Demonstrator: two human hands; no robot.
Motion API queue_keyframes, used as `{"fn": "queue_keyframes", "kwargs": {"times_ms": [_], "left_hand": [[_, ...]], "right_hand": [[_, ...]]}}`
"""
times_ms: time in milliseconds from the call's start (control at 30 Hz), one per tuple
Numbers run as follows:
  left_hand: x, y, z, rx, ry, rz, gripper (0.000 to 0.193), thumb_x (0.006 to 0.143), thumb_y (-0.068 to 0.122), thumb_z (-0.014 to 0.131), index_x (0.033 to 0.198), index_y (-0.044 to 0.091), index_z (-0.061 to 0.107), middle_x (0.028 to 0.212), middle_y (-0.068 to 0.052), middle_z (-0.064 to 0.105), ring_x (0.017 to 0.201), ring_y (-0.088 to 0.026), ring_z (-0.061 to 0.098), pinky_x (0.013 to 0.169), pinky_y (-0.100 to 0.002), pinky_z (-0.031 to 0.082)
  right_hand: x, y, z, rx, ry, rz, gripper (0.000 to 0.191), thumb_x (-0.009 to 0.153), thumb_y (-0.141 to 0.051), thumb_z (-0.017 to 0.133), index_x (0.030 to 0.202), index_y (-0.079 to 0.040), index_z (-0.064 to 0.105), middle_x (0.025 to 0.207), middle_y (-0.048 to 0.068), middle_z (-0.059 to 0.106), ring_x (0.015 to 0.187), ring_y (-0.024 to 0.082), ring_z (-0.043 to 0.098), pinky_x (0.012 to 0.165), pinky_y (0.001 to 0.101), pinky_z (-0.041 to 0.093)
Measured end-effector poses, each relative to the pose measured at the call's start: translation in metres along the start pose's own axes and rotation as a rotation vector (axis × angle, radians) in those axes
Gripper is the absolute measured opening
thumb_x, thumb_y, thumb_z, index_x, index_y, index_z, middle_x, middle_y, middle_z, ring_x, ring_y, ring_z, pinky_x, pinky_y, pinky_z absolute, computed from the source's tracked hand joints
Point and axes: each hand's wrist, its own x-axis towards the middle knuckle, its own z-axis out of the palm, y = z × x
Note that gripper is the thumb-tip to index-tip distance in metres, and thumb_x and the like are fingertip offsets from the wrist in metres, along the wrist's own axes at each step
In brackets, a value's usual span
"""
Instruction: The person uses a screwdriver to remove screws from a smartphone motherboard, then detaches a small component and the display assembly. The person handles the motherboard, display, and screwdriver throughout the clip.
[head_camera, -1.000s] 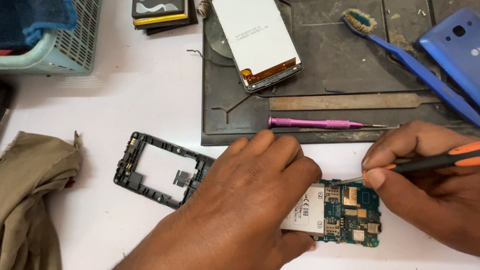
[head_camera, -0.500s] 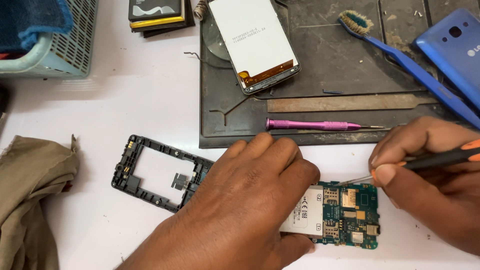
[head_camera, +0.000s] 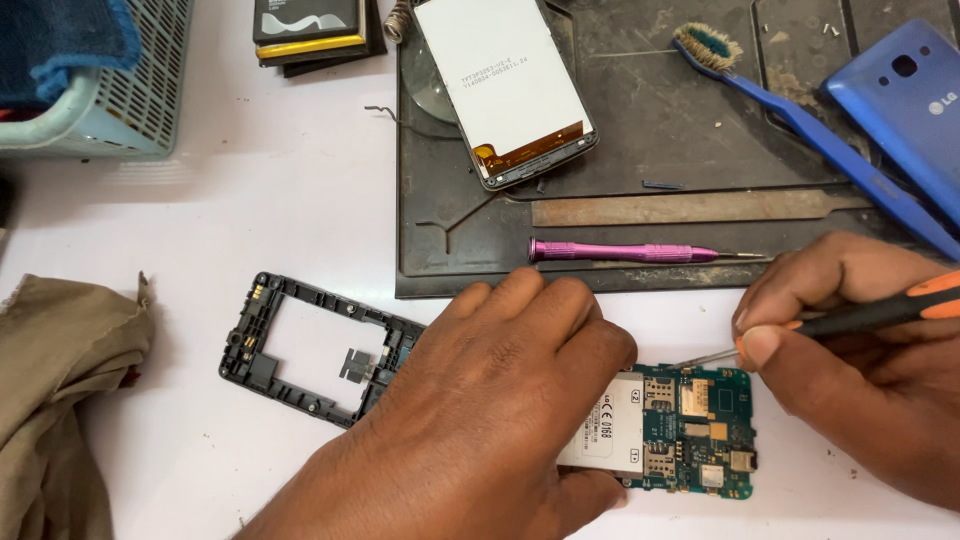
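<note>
While pinching, fingers (head_camera: 765, 345) on screwdriver (head_camera: 880, 312).

Under the left hand (head_camera: 480, 420): teal-green circuit board (head_camera: 690, 430) with silver shield. In the right hand (head_camera: 860, 370): orange-and-black tool (head_camera: 880, 312). Beyond the hands: magenta screwdriver (head_camera: 625, 251), dark grey mat (head_camera: 640, 130), blue toothbrush (head_camera: 810, 130). Left: black frame (head_camera: 270, 345).

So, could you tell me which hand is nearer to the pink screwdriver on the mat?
Right. The right hand sits just below the tip of the pink screwdriver; the left hand lies farther below its handle, on the circuit board.

Left hand (head_camera: 490, 400) flat (palm down); right hand (head_camera: 860, 360) in pinching grip.
</note>
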Motion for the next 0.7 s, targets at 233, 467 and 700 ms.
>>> {"fn": "queue_keyframes", "kwargs": {"times_ms": [233, 467, 700], "left_hand": [[0.001, -0.0006, -0.0007, 0.006, -0.027, -0.003, 0.063, 0.069, 0.027, 0.09, 0.121, 0.0, 0.067, 0.1, -0.01, 0.058, 0.1, -0.023, 0.054, 0.087, -0.043, 0.042], [0.0009, -0.001, -0.0008, 0.008, -0.042, -0.013, 0.064, 0.07, 0.029, 0.089, 0.123, 0.0, 0.066, 0.101, -0.009, 0.058, 0.1, -0.023, 0.053, 0.085, -0.042, 0.041], [0.0014, -0.0013, -0.0006, 0.005, -0.061, -0.028, 0.064, 0.07, 0.03, 0.089, 0.123, 0.001, 0.066, 0.101, -0.009, 0.058, 0.099, -0.022, 0.053, 0.083, -0.041, 0.041]], "right_hand": [[0.0005, -0.0017, -0.0003, 0.001, -0.008, -0.024, 0.004, 0.101, -0.009, 0.065, 0.101, -0.006, 0.062, 0.089, 0.009, 0.067, 0.062, 0.005, 0.061, 0.045, 0.0221, 0.05], [-0.0004, 0.0009, -0.0026, -0.018, -0.015, 0.06, 0.005, 0.1, -0.008, 0.067, 0.103, -0.006, 0.064, 0.089, 0.009, 0.065, 0.058, 0.006, 0.06, 0.043, 0.0245, 0.047], [-0.0005, 0.0015, -0.0035, -0.059, -0.022, 0.079, 0.007, 0.096, -0.011, 0.065, 0.102, -0.007, 0.064, 0.086, 0.008, 0.065, 0.057, 0.006, 0.059, 0.043, 0.0253, 0.047]]}}
